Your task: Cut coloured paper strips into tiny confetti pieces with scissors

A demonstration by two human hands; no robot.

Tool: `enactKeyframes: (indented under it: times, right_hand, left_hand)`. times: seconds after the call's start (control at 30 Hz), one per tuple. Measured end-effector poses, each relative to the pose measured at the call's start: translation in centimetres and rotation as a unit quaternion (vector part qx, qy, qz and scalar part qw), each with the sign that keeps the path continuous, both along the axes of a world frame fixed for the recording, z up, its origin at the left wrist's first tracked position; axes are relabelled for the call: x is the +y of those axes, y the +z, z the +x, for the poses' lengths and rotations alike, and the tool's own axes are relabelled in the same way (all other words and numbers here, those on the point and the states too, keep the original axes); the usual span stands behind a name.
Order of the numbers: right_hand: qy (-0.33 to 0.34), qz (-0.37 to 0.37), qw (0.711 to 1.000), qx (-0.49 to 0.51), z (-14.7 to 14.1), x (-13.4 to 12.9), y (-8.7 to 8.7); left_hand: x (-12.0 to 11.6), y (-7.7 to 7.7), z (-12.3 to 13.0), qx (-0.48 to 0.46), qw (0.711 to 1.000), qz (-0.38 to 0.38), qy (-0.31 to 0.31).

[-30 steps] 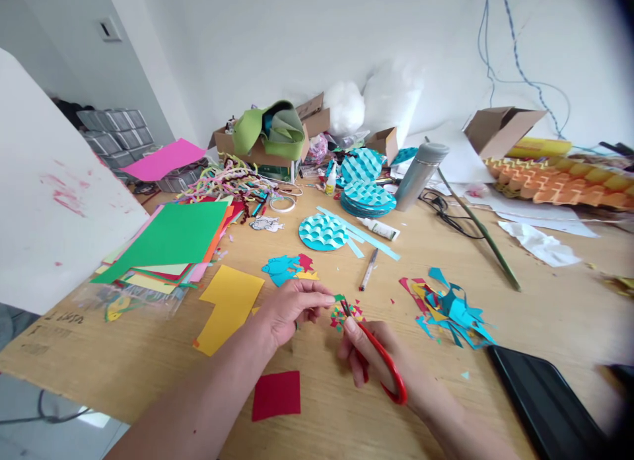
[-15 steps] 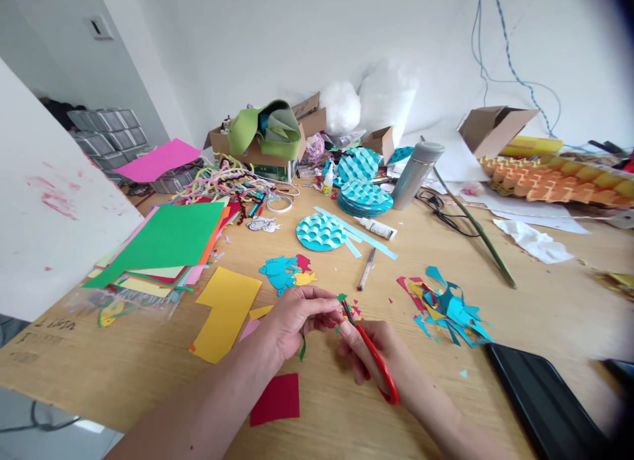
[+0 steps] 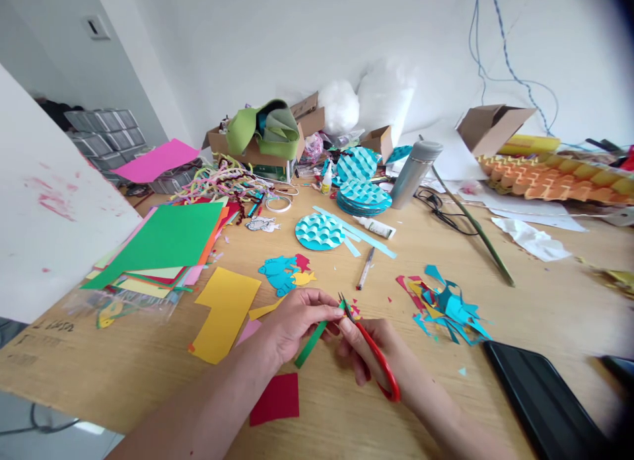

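My left hand (image 3: 308,318) pinches a narrow green paper strip (image 3: 312,344), whose lower end hangs below the fingers. In my right hand (image 3: 369,351) are red-handled scissors (image 3: 379,357), with their dark blades at the strip's upper end beside my left fingertips. Small red and pink paper bits lie behind the blades. Blue fish cutouts (image 3: 280,275), with a red one (image 3: 303,262) and a yellow one (image 3: 303,278), lie beyond my left hand. A dark red paper piece (image 3: 275,399) is below my left wrist, and yellow paper (image 3: 225,314) lies to its left.
Paper scraps (image 3: 453,308) and a black phone (image 3: 539,400) lie at the right. A pen (image 3: 365,268), a blue scalloped disc (image 3: 320,232) and a glue bottle (image 3: 375,227) are farther back. Coloured sheets (image 3: 161,238) are stacked at the left; a grey flask (image 3: 417,172) stands behind.
The green strip has turned in my left fingers and now shows its flat side below them. The scissor blades have shifted slightly and their tips now stand past the strip. The view has moved slightly.
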State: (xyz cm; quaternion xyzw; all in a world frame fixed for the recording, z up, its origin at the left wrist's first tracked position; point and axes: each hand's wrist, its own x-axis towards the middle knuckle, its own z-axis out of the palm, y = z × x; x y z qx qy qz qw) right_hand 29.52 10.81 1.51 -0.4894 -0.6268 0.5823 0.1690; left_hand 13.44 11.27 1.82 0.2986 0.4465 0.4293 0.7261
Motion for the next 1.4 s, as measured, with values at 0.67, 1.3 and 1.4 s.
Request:
enactKeyframes:
  times: [0.67, 1.3, 1.4]
  right_hand:
    - [-0.002, -0.014, 1.000, -0.010, -0.11, 0.21, -0.22]
    - [-0.008, -0.030, 0.999, -0.015, -0.07, 0.23, -0.48]
    - [-0.008, -0.030, 0.999, -0.019, -0.12, 0.15, -0.37]
  left_hand:
    - [-0.12, -0.98, 0.63, 0.023, 0.997, 0.017, 0.072]
    - [-0.06, -0.65, 0.63, 0.011, 0.997, 0.019, 0.071]
    - [-0.08, -0.62, 0.65, 0.009, 0.997, 0.015, 0.073]
